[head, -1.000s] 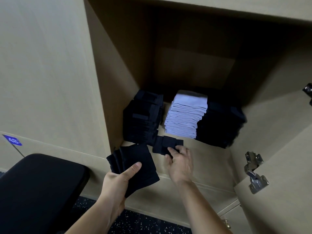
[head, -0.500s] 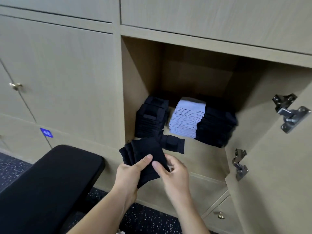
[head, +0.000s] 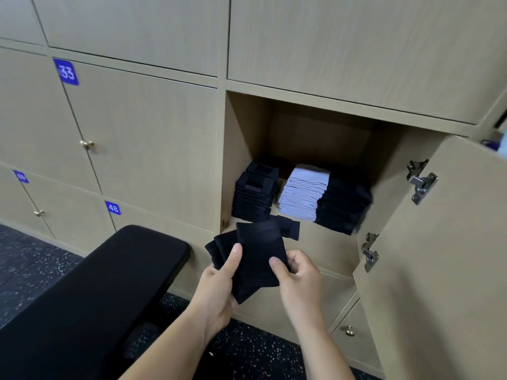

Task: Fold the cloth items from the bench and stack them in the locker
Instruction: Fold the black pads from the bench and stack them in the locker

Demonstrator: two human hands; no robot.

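A fanned bundle of folded black cloths is held in front of the open locker. My left hand grips the bundle from below, thumb on top. My right hand pinches the right edge of the top cloth. Inside the locker stand a black stack at the left, a pale lilac stack in the middle and a black stack at the right. One folded black cloth lies alone on the locker floor near the front.
The black padded bench runs from lower left toward the locker. The open locker door with metal hinges stands at the right. Closed numbered locker doors fill the wall at the left. The floor is dark and speckled.
My right hand left the single black cloth on the locker floor and came back to pinch the bundle in my left hand. The view has pulled back from the locker.
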